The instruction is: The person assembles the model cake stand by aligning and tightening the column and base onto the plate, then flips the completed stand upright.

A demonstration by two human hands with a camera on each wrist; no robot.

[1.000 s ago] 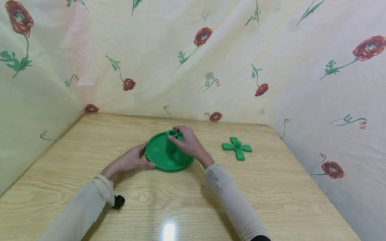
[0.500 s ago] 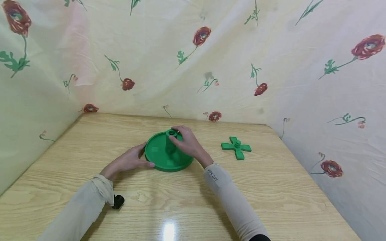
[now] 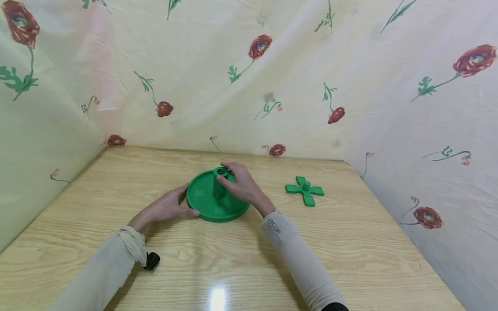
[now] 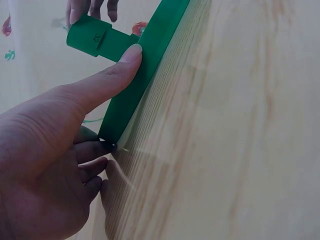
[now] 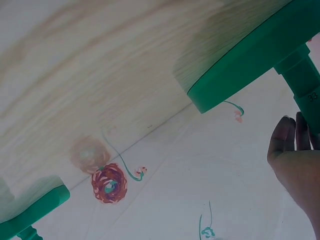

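Observation:
A round green tray (image 3: pixel 200 201) with a raised rim lies on the wooden table. From its middle rises an upright green hollow column (image 3: pixel 219 186), its open top showing. My left hand (image 3: pixel 169 207) holds the tray's left edge, the thumb on the near rim and the fingers farther round the side. With thumb and fingers, my right hand (image 3: pixel 243 186) grips the column near its top. The number 32 shows on the column (image 4: pixel 95 37) in the left wrist view. In the right wrist view, the column (image 5: pixel 305 85) bears 33, and the fingertips are partly hidden.
To the right of the tray lies a flat green cross-shaped piece (image 3: pixel 305 191) with a threaded stub on top. Flowered cloth (image 3: pixel 210 86) hangs behind the table (image 3: pixel 218 255) and along both sides. A black wrist-worn device (image 3: pixel 152 261) shows beside the left sleeve.

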